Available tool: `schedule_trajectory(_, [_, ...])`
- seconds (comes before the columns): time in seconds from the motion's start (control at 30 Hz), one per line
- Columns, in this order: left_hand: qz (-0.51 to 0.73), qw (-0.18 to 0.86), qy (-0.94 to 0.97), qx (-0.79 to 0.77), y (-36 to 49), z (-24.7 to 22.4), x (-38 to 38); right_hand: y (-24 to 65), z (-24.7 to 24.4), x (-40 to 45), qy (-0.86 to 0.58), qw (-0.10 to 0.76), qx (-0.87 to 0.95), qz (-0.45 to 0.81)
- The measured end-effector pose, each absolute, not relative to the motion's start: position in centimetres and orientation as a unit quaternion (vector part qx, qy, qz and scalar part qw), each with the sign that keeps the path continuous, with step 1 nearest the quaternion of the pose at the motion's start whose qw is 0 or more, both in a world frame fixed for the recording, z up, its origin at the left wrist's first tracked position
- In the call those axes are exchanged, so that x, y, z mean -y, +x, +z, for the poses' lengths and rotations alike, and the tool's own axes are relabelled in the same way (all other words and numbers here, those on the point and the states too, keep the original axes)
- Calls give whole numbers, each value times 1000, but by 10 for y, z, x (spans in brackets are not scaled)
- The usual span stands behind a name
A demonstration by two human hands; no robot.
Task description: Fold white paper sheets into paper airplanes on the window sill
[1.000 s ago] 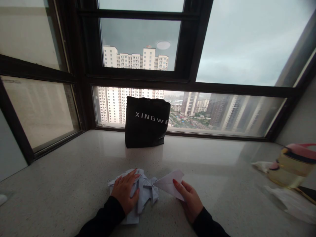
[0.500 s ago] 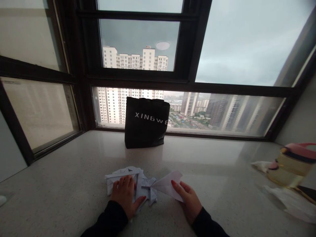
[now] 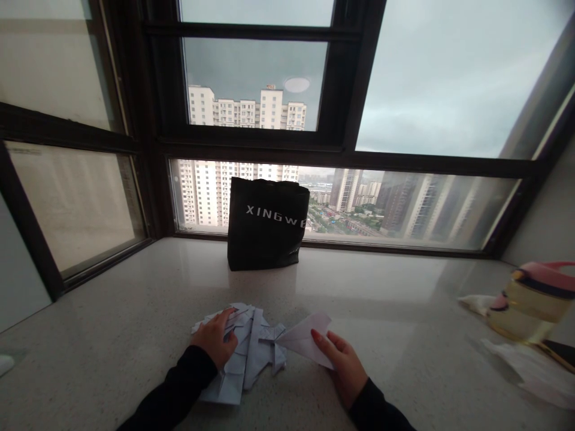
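A many-layered piece of folded white paper (image 3: 251, 353) lies on the pale countertop in front of me, with creased flaps and narrow strips. My left hand (image 3: 215, 338) is bent over its left side, fingers curled round a raised flap. At its right end, a smooth pointed paper piece (image 3: 303, 338) fans out towards my right hand (image 3: 344, 359). The thumb of that hand presses on top of this piece, and its fingers are partly hidden underneath. Where the pointed piece meets the folded paper, I cannot tell whether they are joined.
A black bag (image 3: 268, 227) with white letters stands behind the paper, by the window. On the right are a yellowish bottle with a pink lid (image 3: 534, 302), a crumpled white wrapper (image 3: 530, 365) and a dark flat object (image 3: 559, 353). A small white object (image 3: 5, 364) lies far left.
My left hand has shifted left and lifted from flat on the folded paper to curl round its flap. A lower flap now shows towards me. My right hand has stayed almost still.
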State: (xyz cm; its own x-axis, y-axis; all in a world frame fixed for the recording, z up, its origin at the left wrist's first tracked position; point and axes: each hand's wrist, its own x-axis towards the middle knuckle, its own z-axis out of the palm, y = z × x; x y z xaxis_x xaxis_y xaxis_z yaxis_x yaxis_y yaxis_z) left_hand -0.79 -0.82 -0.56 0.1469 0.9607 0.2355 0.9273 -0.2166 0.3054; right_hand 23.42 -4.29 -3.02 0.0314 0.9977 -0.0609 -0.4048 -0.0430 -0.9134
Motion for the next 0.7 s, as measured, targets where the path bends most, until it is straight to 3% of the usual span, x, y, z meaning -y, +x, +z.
schedule_trajectory(0.27, [329,64,660,-672,-37,30,3,233,-28,45,-391,585,362,611])
schedule_trajectory(0.43, [455,147,612,-629,-47,36,-1,233,-26,46,-407,582,361,604])
schedule_trajectory(0.7, [414,271,661,-564,-29,10,-9,235,-30,44,-402,580,368,606])
